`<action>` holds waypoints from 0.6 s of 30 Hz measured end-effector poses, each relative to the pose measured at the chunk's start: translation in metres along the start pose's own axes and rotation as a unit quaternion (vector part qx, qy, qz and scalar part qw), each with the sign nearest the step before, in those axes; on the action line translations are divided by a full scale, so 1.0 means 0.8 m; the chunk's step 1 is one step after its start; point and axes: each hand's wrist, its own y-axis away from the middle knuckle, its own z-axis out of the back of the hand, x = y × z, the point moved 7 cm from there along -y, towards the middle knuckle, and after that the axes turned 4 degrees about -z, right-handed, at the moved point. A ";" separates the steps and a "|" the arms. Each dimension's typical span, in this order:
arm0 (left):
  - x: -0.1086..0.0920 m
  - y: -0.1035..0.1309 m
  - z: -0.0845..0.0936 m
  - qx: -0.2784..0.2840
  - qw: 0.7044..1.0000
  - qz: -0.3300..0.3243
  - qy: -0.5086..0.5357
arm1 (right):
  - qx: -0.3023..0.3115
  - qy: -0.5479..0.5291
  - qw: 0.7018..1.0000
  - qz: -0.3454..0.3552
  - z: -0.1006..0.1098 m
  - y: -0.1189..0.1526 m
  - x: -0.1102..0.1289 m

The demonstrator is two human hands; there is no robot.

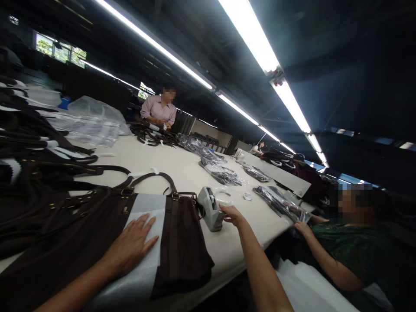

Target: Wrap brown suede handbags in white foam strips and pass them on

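My left hand [134, 245] lies flat, fingers spread, on a white paper band [147, 208] that runs across a dark brown handbag [185, 242]. The bag rests on the table with its looped handles [162, 175] toward the far side. Just beyond its right end stands a grey tape dispenser [211, 212]. At the dispenser's front, my right hand [232, 214] pinches the tape end; the strip itself is barely visible between the fingertips.
More brown bags with wrapped handles [39, 143] pile up at left, near clear plastic bags [94, 123]. Plastic-wrapped bags [221, 171] lie along the pale table [182, 162]. A co-worker [344, 242] at right handles a wrapped bag [279, 203]; another person [159, 108] stands across the table.
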 end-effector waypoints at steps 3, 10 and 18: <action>0.002 0.001 0.000 -0.011 1.000 -0.002 0.017 | 0.023 -0.058 0.998 0.003 -0.006 -0.006 -0.015; 0.006 -0.001 -0.001 -0.039 0.998 -0.006 0.042 | 0.007 -0.121 0.990 0.075 0.007 -0.006 0.000; 0.009 -0.004 -0.007 -0.024 0.999 -0.003 0.045 | -0.081 -0.091 0.969 0.216 0.022 0.036 0.007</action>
